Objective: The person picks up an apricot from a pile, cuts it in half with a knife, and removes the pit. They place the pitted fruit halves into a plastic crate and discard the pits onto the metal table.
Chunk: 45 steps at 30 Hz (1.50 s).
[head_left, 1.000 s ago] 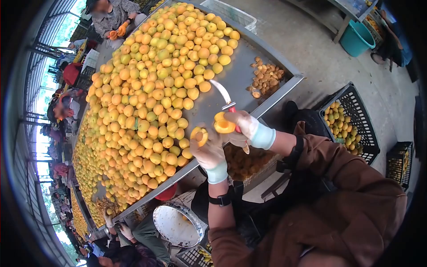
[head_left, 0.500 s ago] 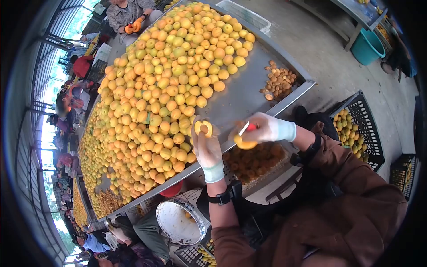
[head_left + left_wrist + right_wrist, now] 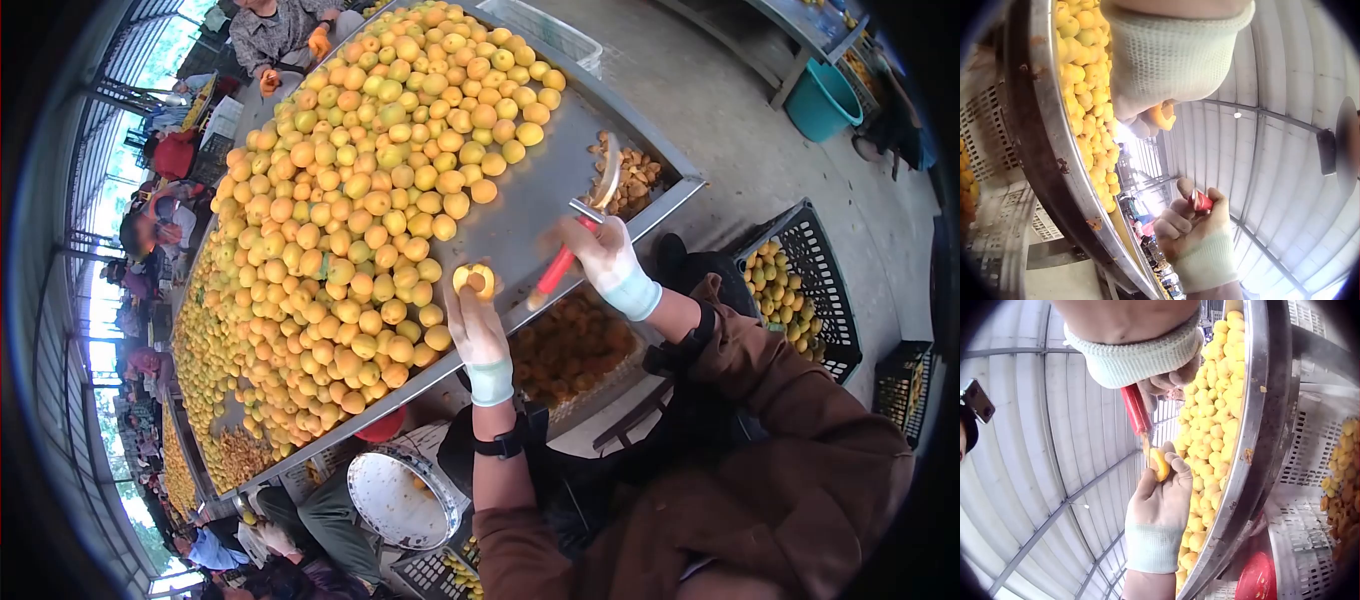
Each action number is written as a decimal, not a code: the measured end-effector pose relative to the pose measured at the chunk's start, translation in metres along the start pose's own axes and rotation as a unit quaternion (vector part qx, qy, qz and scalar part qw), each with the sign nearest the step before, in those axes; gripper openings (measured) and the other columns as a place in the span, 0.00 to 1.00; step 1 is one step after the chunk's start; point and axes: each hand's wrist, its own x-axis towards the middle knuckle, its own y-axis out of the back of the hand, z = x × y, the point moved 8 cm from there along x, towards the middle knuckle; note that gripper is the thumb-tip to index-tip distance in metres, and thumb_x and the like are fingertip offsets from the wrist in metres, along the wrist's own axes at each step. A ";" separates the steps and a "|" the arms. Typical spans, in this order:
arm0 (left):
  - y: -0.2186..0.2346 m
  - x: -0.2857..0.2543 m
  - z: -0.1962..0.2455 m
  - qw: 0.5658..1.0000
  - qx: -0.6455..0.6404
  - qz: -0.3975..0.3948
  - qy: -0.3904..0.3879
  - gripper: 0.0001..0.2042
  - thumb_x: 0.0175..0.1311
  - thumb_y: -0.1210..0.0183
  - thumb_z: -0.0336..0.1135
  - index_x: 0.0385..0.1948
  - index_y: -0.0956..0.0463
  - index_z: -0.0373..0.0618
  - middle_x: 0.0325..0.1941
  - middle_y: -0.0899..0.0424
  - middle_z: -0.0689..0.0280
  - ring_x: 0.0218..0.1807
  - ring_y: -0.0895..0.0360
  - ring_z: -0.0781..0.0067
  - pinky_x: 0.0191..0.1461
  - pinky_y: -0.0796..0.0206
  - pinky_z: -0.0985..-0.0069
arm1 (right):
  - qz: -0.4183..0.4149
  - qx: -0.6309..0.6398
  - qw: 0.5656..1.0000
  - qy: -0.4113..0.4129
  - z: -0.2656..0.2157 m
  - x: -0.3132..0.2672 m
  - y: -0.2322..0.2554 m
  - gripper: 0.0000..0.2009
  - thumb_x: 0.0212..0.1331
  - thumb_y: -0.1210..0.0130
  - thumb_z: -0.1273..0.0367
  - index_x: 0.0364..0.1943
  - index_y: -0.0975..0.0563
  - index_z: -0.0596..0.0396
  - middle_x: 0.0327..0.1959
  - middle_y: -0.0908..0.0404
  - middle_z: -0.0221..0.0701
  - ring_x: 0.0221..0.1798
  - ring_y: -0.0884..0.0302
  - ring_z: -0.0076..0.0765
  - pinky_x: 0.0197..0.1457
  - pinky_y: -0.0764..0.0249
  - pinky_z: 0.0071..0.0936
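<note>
My left hand (image 3: 478, 335), in a pale glove, pinches a cut apricot half (image 3: 473, 281) above the front edge of the metal table (image 3: 520, 220). In the right wrist view its fingers and thumb hold the apricot half (image 3: 1159, 465) by the rim, with a brownish centre showing. To the right, my gloved right hand (image 3: 612, 265) grips a knife (image 3: 562, 262) by its red handle. Its curved blade points away, overlapping a pile of apricot pits (image 3: 634, 180) in the head view. The handle's wooden end points back toward the left hand.
A large heap of whole apricots (image 3: 340, 220) covers much of the table. Under its front edge stands a crate of cut apricots (image 3: 575, 350). A white bucket (image 3: 400, 500) is at lower left, a black crate of fruit (image 3: 800, 290) at right. Other people sit around the table.
My right hand has swung the knife outward and away, and the apricot half it held half a second ago is gone from it. My left hand keeps its apricot half, now slightly further right.
</note>
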 end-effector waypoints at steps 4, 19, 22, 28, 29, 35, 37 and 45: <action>0.007 -0.003 -0.007 0.998 0.025 0.054 0.033 0.19 0.74 0.56 0.36 0.60 0.37 0.34 0.54 0.26 0.57 0.53 0.26 0.65 0.55 0.31 0.66 | 0.008 0.066 0.998 -0.014 -0.007 -0.003 -0.009 0.10 0.55 0.45 0.79 0.41 0.21 0.54 0.33 0.18 0.29 0.28 0.20 0.26 0.32 0.24 0.20; -0.008 -0.015 0.017 0.957 0.273 0.095 -0.038 0.19 0.76 0.58 0.35 0.59 0.36 0.29 0.53 0.25 0.53 0.54 0.25 0.66 0.56 0.28 0.70 | -0.022 -0.036 0.994 0.100 -0.028 -0.014 -0.027 0.16 0.47 0.42 0.81 0.43 0.20 0.55 0.40 0.18 0.34 0.36 0.18 0.36 0.39 0.21 0.25; -0.009 -0.014 0.017 0.949 0.292 0.099 -0.070 0.17 0.76 0.58 0.36 0.55 0.31 0.32 0.50 0.22 0.52 0.48 0.19 0.63 0.46 0.19 0.69 | -0.041 -0.090 0.988 0.115 -0.030 -0.011 -0.027 0.15 0.50 0.42 0.80 0.43 0.20 0.55 0.41 0.18 0.34 0.36 0.18 0.34 0.40 0.21 0.23; -0.009 -0.011 0.017 0.946 0.308 0.084 -0.056 0.17 0.76 0.59 0.38 0.53 0.29 0.33 0.41 0.18 0.54 0.40 0.17 0.66 0.40 0.21 0.72 | -0.009 0.132 0.986 -0.101 0.010 -0.009 -0.022 0.08 0.62 0.46 0.74 0.42 0.19 0.60 0.38 0.16 0.33 0.33 0.17 0.26 0.38 0.20 0.21; -0.002 -0.009 0.008 0.952 0.289 0.083 -0.053 0.18 0.77 0.60 0.39 0.52 0.29 0.33 0.40 0.17 0.55 0.38 0.16 0.66 0.40 0.22 0.72 | -0.011 0.134 0.986 -0.101 0.011 -0.008 -0.023 0.08 0.62 0.46 0.74 0.42 0.19 0.60 0.38 0.16 0.33 0.33 0.17 0.26 0.38 0.20 0.21; -0.001 -0.009 0.009 0.970 0.226 0.090 -0.001 0.19 0.77 0.61 0.41 0.51 0.27 0.33 0.37 0.17 0.55 0.37 0.17 0.65 0.42 0.24 0.72 | 0.038 0.268 0.934 -0.232 0.035 -0.014 -0.025 0.11 0.61 0.44 0.69 0.42 0.21 0.64 0.38 0.16 0.38 0.33 0.15 0.35 0.36 0.17 0.28; 0.003 -0.009 0.005 0.970 0.226 0.094 -0.001 0.19 0.77 0.61 0.40 0.50 0.27 0.33 0.37 0.17 0.54 0.38 0.17 0.64 0.43 0.25 0.70 | 0.044 0.313 0.905 -0.286 0.039 -0.018 -0.031 0.12 0.61 0.44 0.68 0.43 0.22 0.65 0.39 0.17 0.40 0.33 0.15 0.38 0.35 0.17 0.30; 0.013 -0.008 0.001 0.972 0.189 0.136 0.039 0.19 0.77 0.61 0.41 0.46 0.26 0.32 0.31 0.18 0.57 0.27 0.20 0.71 0.27 0.28 0.75 | 0.049 0.362 0.848 -0.385 0.058 -0.029 -0.048 0.17 0.61 0.44 0.62 0.46 0.24 0.63 0.43 0.18 0.43 0.36 0.15 0.45 0.39 0.17 0.35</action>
